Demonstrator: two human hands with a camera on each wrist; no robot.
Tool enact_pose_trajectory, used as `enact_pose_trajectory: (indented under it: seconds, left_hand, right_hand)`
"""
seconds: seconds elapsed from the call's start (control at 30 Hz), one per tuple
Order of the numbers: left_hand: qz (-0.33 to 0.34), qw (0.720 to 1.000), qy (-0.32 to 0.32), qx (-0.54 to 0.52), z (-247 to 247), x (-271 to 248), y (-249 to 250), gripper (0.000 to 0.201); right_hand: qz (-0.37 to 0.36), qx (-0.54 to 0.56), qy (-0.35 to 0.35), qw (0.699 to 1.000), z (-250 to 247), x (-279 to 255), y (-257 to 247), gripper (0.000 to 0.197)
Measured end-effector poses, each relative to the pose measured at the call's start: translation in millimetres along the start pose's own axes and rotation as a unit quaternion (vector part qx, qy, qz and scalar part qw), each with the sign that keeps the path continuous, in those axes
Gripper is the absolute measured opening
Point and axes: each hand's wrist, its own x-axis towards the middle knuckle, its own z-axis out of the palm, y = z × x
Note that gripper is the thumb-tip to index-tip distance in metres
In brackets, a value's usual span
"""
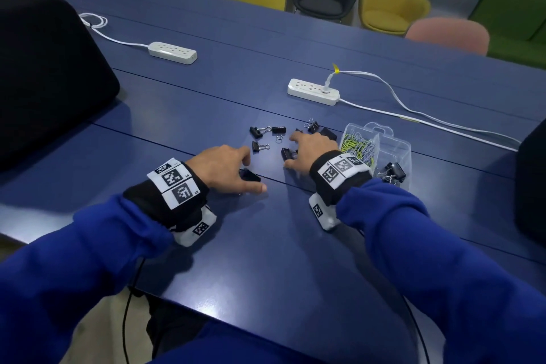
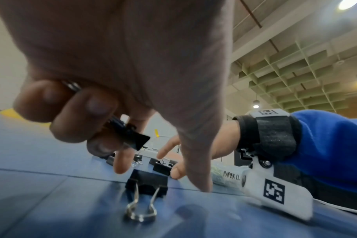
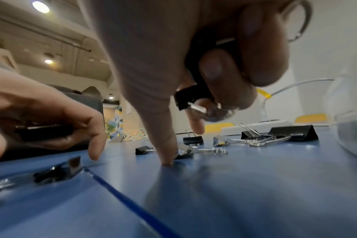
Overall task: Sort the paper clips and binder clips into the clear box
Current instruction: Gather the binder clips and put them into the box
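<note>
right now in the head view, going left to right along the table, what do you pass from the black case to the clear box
black case → left hand → right hand → clear box with paper clips in its left compartment and binder clips in its right.

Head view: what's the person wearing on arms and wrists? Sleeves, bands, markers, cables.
Both arms wear bright blue sleeves. Each wrist carries a black strap with white panels printed with black square fiducial markers, and a white camera housing below, also tagged. The right wrist has the same kit. A thin black cable hangs from the left unit. Left hand and right hand are bare.
</note>
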Motion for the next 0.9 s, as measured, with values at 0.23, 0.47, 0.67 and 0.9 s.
enact_pose_trajectory:
  seconds: [0.23, 0.47, 0.67, 0.9]
  left_hand:
    - [-0.004, 0.998, 0.029, 0.051, 1.7, 6.7, 11.8, 0.058]
    - [-0.004, 0.993, 0.097, 0.071, 5.5, 11.6, 10.8, 0.035]
    - [-0.064, 0.988, 0.119, 0.076, 6.0, 13.2, -3.9, 0.058]
    - [-0.045, 0.989, 0.096, 0.105, 6.6, 12.7, 7.0, 0.031]
  right_hand:
    - [0.001, -0.024, -0.008, 1.000, 3.8, -7.8, -1.0, 0.046]
    - [0.025, 0.135, -0.086, 0.987, 7.8, -56.5, 24.8, 0.035]
    - [0.153, 0.215, 0.054, 0.963, -28.7, -77.6, 97.2, 0.033]
    - [0.258, 0.167, 0.041, 0.951, -34.8, -80.4, 148.6, 0.043]
